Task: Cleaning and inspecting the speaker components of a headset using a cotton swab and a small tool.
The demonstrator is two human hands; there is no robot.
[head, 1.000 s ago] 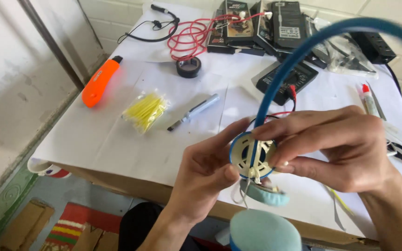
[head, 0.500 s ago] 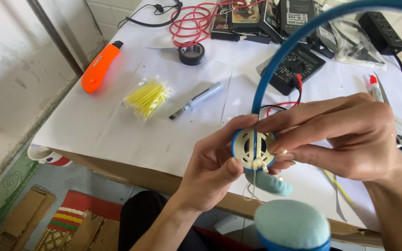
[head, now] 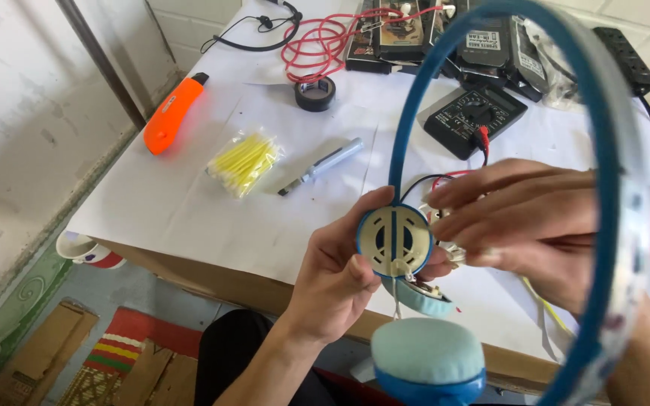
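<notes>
Above the near edge of the white paper-covered table (head: 189,203), the left hand (head: 336,274) and right hand (head: 543,225) both pinch the blue plastic headphones (head: 415,98) at their opened round cream earcup (head: 395,240), thin wires exposed, pale-blue cushion (head: 426,353) hanging below

Headphones (head: 611,135): blue band with a pale patterned inner face, cream slotted earcup (head: 395,239) rimmed in blue, light turquoise pad (head: 426,349) on a blue shell; thin red and black wires (head: 438,178) beside the cup. Surface (head: 189,203): white. On it: orange cutter (head: 171,114), yellow swabs (head: 242,162), grey pen (head: 325,164), black tape (head: 315,93), red cable (head: 317,37), black meter (head: 475,116) with a red plug.
</notes>
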